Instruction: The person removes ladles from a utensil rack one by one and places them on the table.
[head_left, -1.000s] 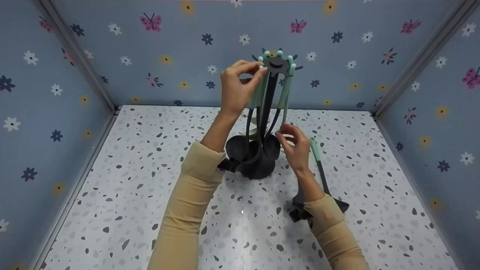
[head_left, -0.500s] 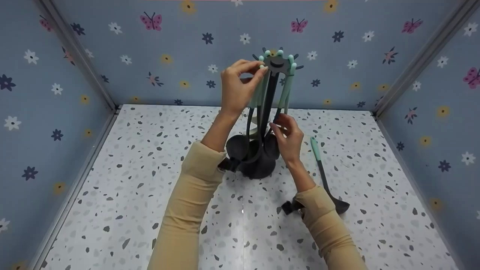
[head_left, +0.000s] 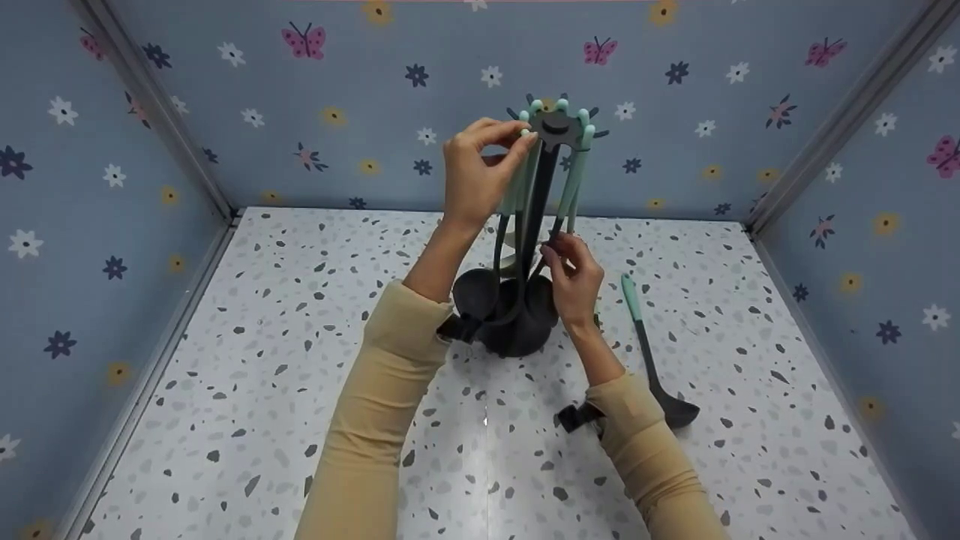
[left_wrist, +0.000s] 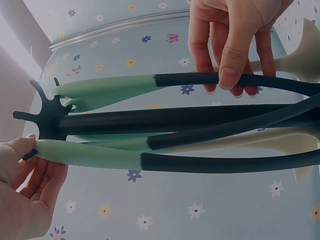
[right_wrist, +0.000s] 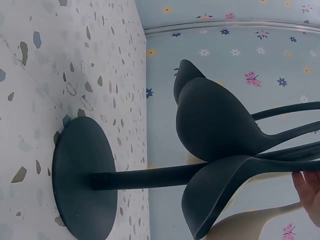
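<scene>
A black utensil stand holds several utensils by their mint handles, hung on the hooks around its top. My left hand is up at the rack, thumb and forefinger pinching the hook end of one mint handle. Lower on the right side, my right hand pinches the dark shaft of a hanging black spoon. In the left wrist view the thumb lies across that shaft, with the other fingers behind it. Another black bowl-shaped utensil head hangs at the left.
A black ladle with a mint handle lies on the speckled tabletop right of the stand. Cream-coloured utensil heads hang behind the black ones. Patterned blue walls close in the back and both sides.
My right hand has moved left and slightly away from me, from beside the pale handle onto the spoon's dark shaft. My left hand has stayed at the rack.
</scene>
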